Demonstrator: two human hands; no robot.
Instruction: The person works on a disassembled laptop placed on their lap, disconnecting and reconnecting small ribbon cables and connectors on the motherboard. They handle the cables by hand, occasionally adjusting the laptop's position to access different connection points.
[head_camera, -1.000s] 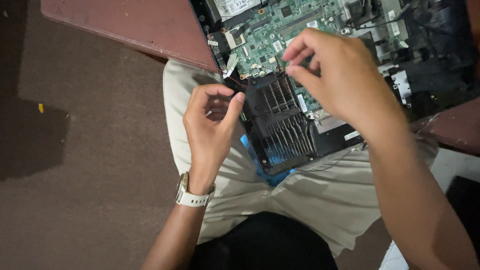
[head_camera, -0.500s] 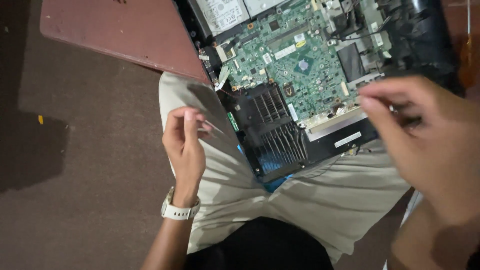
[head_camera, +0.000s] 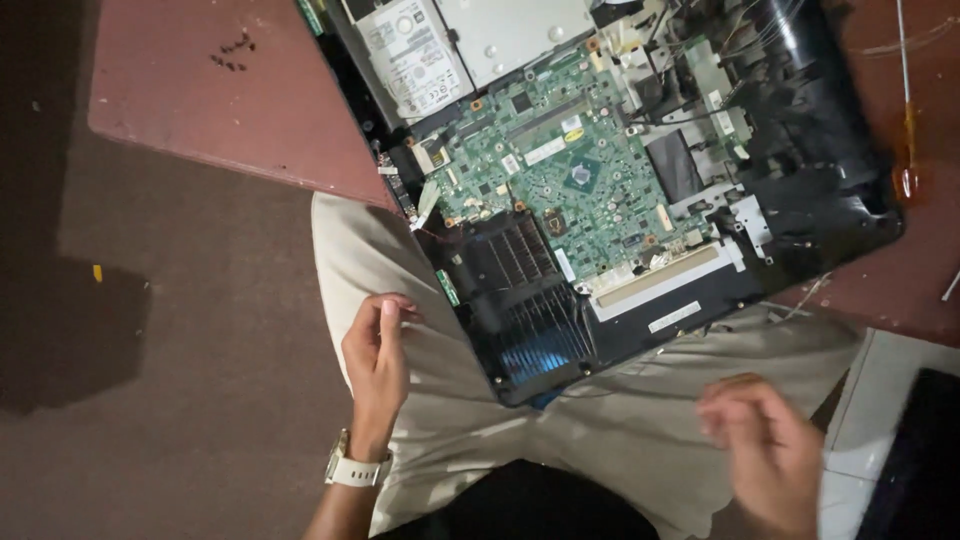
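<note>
Both hands are hovering over the person's lap, off the opened laptop (head_camera: 620, 190). Left hand (head_camera: 377, 352), a white watch (head_camera: 352, 468) on its wrist, is hanging just beside the laptop's near corner with fingers loosely curled; whether it is pinching anything I cannot tell. Right hand (head_camera: 765, 445) is blurring, half curled, seemingly empty. Inside the black shell a green circuit board (head_camera: 560, 180) is sitting beside a silver drive (head_camera: 415, 50). Its long axis is running diagonally, its near corner overhanging the beige trousers (head_camera: 600, 440), the rest lying on the reddish table (head_camera: 220, 110).
</note>
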